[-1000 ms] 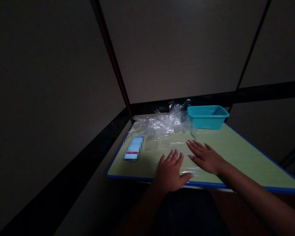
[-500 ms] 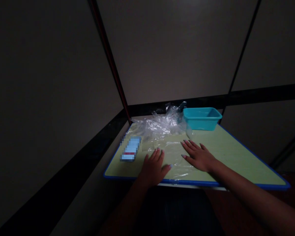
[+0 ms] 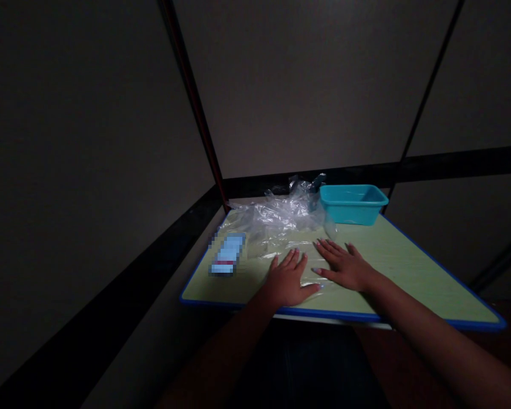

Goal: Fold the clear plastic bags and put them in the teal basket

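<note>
My left hand (image 3: pixel 288 280) lies flat, fingers spread, on a clear plastic sheet (image 3: pixel 310 278) near the front edge of the green table (image 3: pixel 409 272). My right hand (image 3: pixel 346 266) rests flat beside it on the same sheet, fingers stretched toward the back left. Neither hand holds anything. The two hands sit close together, thumbs nearly meeting.
A heap of crumpled clear plastic bags (image 3: pixel 281 213) lies at the back of the table. A teal plastic bin (image 3: pixel 351 203) stands at the back right. A blurred blue card (image 3: pixel 227 254) lies at the left. Dark walls surround the table.
My left hand slid left over the sheet, then came back right beside my right hand. My right hand stayed nearly still on the plastic.
</note>
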`<state>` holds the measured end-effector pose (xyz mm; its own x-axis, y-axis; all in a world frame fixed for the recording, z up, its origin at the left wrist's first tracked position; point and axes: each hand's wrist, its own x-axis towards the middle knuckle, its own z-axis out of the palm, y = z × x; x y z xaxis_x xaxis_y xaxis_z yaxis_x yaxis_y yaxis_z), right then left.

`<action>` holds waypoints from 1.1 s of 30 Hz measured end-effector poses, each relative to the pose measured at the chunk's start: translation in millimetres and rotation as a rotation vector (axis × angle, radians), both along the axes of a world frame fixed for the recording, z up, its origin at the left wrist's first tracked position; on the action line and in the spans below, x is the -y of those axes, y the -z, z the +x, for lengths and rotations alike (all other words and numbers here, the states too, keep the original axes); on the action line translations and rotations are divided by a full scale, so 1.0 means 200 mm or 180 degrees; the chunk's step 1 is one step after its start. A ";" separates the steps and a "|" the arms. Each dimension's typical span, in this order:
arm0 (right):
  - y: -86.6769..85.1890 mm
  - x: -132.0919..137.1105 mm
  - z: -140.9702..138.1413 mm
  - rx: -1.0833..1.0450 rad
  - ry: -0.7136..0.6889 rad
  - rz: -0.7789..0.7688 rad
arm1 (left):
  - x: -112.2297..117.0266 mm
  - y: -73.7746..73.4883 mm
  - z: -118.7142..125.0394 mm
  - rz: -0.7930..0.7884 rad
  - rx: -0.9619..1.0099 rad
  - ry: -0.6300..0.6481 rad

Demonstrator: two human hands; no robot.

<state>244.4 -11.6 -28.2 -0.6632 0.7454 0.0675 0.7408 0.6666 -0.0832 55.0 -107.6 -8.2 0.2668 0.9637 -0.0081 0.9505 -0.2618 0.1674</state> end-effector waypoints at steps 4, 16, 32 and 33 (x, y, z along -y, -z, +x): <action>-0.01 0.01 0.04 -0.0010 0.0077 -0.0023 | 0.06 -0.01 -0.09 0.0013 -0.0145 0.0090; -0.04 0.02 0.06 -0.0016 0.0059 -0.0282 | 0.13 -0.03 -0.26 -0.0156 -0.0244 0.0187; -0.04 0.01 0.07 -0.0028 0.0105 -0.0371 | -0.09 -0.26 0.12 0.0358 -0.0741 0.0157; -0.04 0.01 0.07 -0.0018 0.0112 -0.0386 | -0.09 -0.26 0.14 0.0492 -0.0798 0.0081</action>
